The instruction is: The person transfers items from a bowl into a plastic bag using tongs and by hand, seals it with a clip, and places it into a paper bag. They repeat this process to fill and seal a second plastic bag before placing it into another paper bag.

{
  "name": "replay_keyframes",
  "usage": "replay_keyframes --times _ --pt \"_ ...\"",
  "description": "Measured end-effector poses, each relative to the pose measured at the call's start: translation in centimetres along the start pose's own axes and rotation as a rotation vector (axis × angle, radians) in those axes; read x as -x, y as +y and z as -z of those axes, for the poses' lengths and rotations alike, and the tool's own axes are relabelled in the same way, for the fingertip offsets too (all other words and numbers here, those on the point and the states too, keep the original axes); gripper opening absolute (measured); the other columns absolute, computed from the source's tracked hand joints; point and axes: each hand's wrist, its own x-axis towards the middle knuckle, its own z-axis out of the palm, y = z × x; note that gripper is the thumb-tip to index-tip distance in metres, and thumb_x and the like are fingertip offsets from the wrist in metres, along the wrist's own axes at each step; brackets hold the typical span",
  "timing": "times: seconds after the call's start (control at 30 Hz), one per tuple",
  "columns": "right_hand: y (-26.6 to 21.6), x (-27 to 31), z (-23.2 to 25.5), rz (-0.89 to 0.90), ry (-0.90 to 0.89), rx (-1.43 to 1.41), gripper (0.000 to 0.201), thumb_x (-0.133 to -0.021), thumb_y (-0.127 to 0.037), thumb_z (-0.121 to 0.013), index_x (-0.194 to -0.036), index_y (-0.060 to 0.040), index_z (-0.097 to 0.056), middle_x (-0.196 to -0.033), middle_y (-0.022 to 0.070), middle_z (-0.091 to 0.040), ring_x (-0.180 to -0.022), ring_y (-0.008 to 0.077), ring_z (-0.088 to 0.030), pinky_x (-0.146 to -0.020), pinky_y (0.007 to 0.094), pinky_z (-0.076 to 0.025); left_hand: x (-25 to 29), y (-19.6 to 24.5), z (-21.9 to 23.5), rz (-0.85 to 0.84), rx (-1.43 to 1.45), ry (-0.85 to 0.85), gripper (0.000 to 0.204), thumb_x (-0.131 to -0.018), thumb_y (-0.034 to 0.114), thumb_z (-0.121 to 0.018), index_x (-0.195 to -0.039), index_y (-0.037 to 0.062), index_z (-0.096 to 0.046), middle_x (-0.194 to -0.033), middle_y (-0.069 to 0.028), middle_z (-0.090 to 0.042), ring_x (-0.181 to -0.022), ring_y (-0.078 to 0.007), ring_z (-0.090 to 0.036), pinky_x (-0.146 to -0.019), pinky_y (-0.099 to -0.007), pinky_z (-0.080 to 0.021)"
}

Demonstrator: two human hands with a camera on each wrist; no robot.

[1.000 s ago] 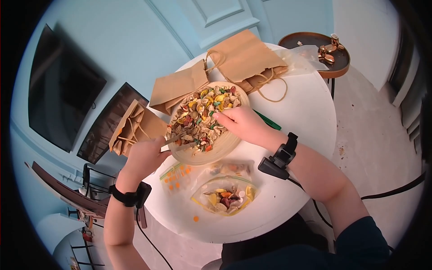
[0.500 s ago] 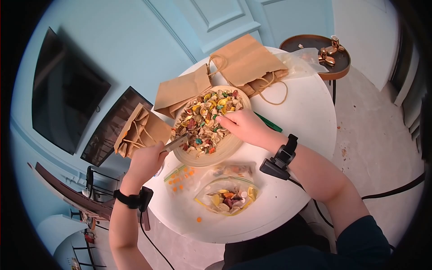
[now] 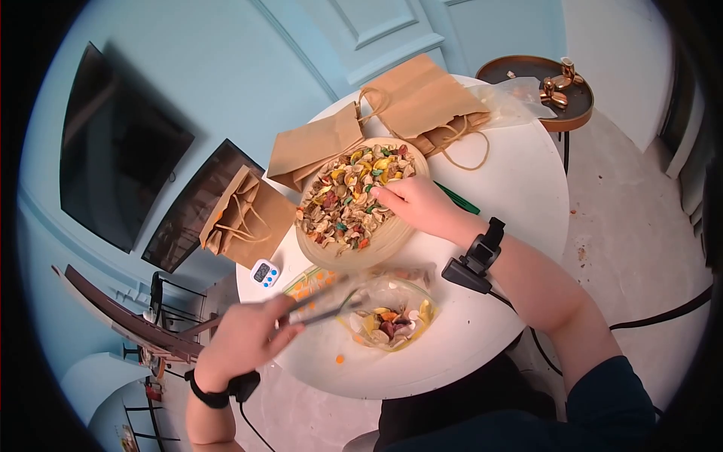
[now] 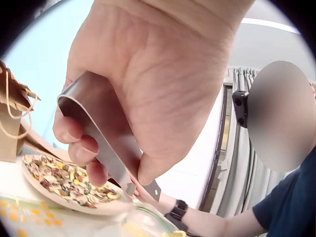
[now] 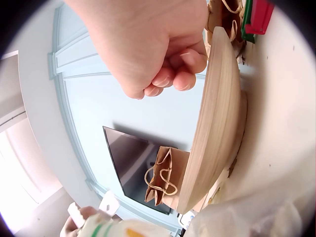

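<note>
My left hand (image 3: 245, 339) grips metal tongs (image 4: 111, 116), thumb on one arm and fingers curled round the other. Blurred in the head view, the tongs point toward an open clear zip bag (image 3: 392, 292) of mixed dried petals. No piece shows between their tips. A round wooden bowl (image 3: 339, 260) is heaped with colourful dried petals (image 3: 350, 200), cream, yellow, red and green. Over the bowl's right side lies my right hand (image 3: 422, 203). Its fingers (image 5: 185, 81) are curled in near the rim, with nothing visible in them.
Beside the zip bag lies another clear bag (image 3: 312, 282) with orange pieces. A loose orange piece (image 3: 340, 359) and a white timer (image 3: 264, 273) sit on the round white table (image 3: 520, 181). Brown paper bags (image 3: 425, 98) stand behind the bowl. A green item (image 3: 459, 200) lies right of it.
My left hand and the tongs have moved from the bowl, down and toward the zip bag. The timer has come into view. My right hand stays at the bowl.
</note>
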Motion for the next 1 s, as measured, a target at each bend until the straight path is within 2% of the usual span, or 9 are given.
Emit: replay_keyframes --times 0.03,0.07,0.13,0.23,0.47,0.53,0.73,0.97,1.0 --pt "0.0 0.0 0.0 0.001 -0.001 0.0 0.048 -0.094 -0.034 -0.051 -0.062 0.0022 -0.051 -0.054 0.0184 -0.049 -0.049 0.0337 -0.046 -0.05 0.042 -0.037 -0.6 -0.6 0.0 0.025 -0.063 0.07 0.028 -0.084 0.027 -0.065 -0.099 0.0063 -0.053 -0.068 -0.0104 -0.062 -0.063 -0.033 -0.061 -0.056 -0.0396 -0.046" --pt "0.0 0.0 0.0 -0.002 -0.002 -0.006 0.048 -0.094 -0.034 -0.051 -0.062 0.0021 -0.051 -0.054 0.0185 -0.049 -0.05 0.0339 -0.046 -0.05 0.0421 -0.037 -1.4 -1.3 -0.1 0.12 -0.063 0.122 0.031 -0.082 0.026 -0.066 -0.101 0.0033 -0.056 -0.066 -0.0164 -0.059 -0.062 -0.0351 -0.059 -0.056 -0.041 -0.044" --pt "0.0 0.0 0.1 -0.002 0.002 -0.011 0.048 -0.094 -0.034 -0.051 -0.062 0.0021 -0.052 -0.054 0.0185 -0.049 -0.05 0.034 -0.046 -0.051 0.0421 -0.037 -3.2 -3.7 -0.8 0.207 -0.154 0.196 0.032 -0.082 0.025 -0.066 -0.103 0.0037 -0.056 -0.068 -0.0178 -0.06 -0.066 -0.0356 -0.06 -0.058 -0.0421 -0.046" --pt "0.1 0.0 0.1 -0.006 0.009 -0.013 0.048 -0.094 -0.034 -0.051 -0.063 0.0019 -0.052 -0.055 0.0184 -0.05 -0.05 0.0343 -0.047 -0.051 0.0423 -0.037 -5.9 -6.5 -1.6 0.272 -0.188 0.222 0.031 -0.082 0.025 -0.065 -0.104 0.0049 -0.056 -0.068 -0.0185 -0.061 -0.069 -0.0357 -0.062 -0.061 -0.0424 -0.047" --pt "-0.1 0.1 0.2 0.022 0.014 -0.003 0.048 -0.094 -0.035 -0.05 -0.063 0.0016 -0.053 -0.055 0.0186 -0.05 -0.051 0.0346 -0.047 -0.052 0.0429 -0.038 -8.8 -8.8 -2.6 0.21 -0.275 0.098 0.025 -0.084 0.028 -0.062 -0.091 0.0052 -0.056 -0.074 -0.0136 -0.063 -0.075 -0.0339 -0.062 -0.064 -0.0421 -0.048" --pt "-0.1 0.1 0.2 0.021 0.013 -0.002 0.048 -0.094 -0.035 -0.05 -0.063 0.0016 -0.053 -0.055 0.0185 -0.05 -0.051 0.0347 -0.048 -0.052 0.043 -0.038 -9.0 -9.3 -2.9 0.152 -0.31 0.114 0.024 -0.083 0.026 -0.062 -0.095 0.0062 -0.057 -0.08 -0.014 -0.063 -0.078 -0.0333 -0.062 -0.065 -0.0414 -0.047" --pt "-0.3 0.2 0.3 0.03 0.017 -0.003 0.048 -0.094 -0.035 -0.05 -0.063 0.0015 -0.053 -0.054 0.0181 -0.051 -0.051 0.0344 -0.049 -0.052 0.0431 -0.038 -9.2 -8.8 -3.5 0.123 -0.372 0.17 0.017 -0.085 0.022 -0.058 -0.087 0.0057 -0.054 -0.076 -0.0129 -0.061 -0.074 -0.0337 -0.061 -0.062 -0.0428 -0.046" --pt "-0.5 0.2 0.4 0.014 -0.003 -0.011 0.048 -0.094 -0.036 -0.049 -0.064 0.0015 -0.054 -0.055 0.018 -0.051 -0.052 0.0337 -0.05 -0.052 0.0429 -0.038 -8.6 -8.9 -3.3 0.17 -0.368 0.175 0.017 -0.086 0.021 -0.058 -0.088 0.0053 -0.054 -0.076 -0.0142 -0.061 -0.072 -0.0352 -0.061 -0.061 -0.0441 -0.047" --pt "-0.5 0.1 0.5 0.015 -0.007 -0.013 0.048 -0.095 -0.036 -0.049 -0.065 0.0015 -0.054 -0.055 0.0183 -0.051 -0.052 0.0338 -0.05 -0.053 0.0429 -0.038 -8.3 -9.0 -2.9 0.167 -0.334 0.228 0.017 -0.086 0.022 -0.058 -0.087 0.0053 -0.054 -0.073 -0.0153 -0.06 -0.07 -0.0354 -0.06 -0.06 -0.0443 -0.047"
